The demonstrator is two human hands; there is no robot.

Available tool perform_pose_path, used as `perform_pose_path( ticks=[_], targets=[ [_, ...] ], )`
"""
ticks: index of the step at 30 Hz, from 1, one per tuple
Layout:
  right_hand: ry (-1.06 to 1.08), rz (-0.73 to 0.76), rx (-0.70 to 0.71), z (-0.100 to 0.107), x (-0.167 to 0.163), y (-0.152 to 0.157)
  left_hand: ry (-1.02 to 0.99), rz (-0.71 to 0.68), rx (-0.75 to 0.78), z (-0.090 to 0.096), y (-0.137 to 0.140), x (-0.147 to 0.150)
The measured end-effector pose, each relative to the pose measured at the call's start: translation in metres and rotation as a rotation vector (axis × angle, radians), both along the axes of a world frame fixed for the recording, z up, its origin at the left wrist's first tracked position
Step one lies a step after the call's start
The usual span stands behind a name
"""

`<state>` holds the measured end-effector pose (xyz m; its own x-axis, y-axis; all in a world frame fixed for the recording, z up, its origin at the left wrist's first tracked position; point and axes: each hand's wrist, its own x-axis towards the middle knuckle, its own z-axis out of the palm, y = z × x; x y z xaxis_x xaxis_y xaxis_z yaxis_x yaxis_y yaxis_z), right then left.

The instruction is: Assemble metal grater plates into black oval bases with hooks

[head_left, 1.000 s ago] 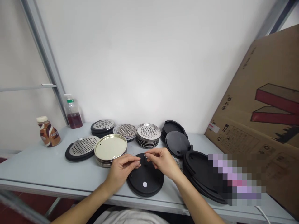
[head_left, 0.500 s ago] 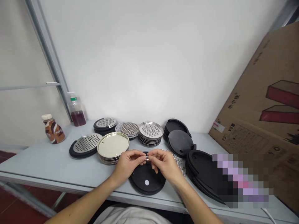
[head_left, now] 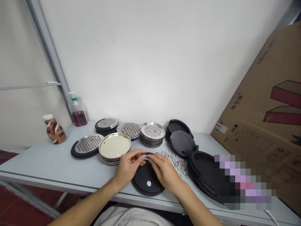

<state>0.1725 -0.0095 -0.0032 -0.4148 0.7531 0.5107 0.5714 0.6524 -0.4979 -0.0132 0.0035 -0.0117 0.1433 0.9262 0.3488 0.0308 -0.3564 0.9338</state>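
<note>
Both my hands meet over a round black base (head_left: 148,189) with a white dot near its front edge. Between the fingertips is a small shiny metal ring-like piece (head_left: 146,157), mostly covered by fingers. My left hand (head_left: 127,166) pinches it from the left with thumb and forefinger. From the other side, my right hand (head_left: 166,172) pinches it too, fingers closed together. Just right of my right hand lies a loose pile of small wire hooks or clips (head_left: 178,163). A stack of round metal plates (head_left: 114,147), pale yellow on top, stands beside my left hand.
Perforated metal grater discs (head_left: 152,130) are stacked behind. Black round holders (head_left: 204,171) lie at the right, before a large cardboard box (head_left: 258,125). Left on the table (head_left: 42,163) are a brown bottle (head_left: 55,130), a clear bottle (head_left: 79,116) and a grater in a black holder (head_left: 88,145).
My right hand has turned, its fingers now folded together over the small metal piece. More of the wire pile shows. Both hands still hold the piece in nearly the same spot.
</note>
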Motion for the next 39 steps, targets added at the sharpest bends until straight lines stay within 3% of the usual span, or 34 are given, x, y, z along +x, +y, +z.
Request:
perform_pose_path(
  ticks=[26, 39],
  targets=[
    [0.001, -0.084, -0.026, 0.0024, -0.0043, -0.0049, 0.142, 0.003, 0.222, 0.0006, -0.0079, -0.0071],
    [-0.018, -0.111, -0.029, 0.0015, -0.0045, -0.0054, 0.108, 0.012, 0.161, 0.0002, -0.0082, -0.0046]
  ],
)
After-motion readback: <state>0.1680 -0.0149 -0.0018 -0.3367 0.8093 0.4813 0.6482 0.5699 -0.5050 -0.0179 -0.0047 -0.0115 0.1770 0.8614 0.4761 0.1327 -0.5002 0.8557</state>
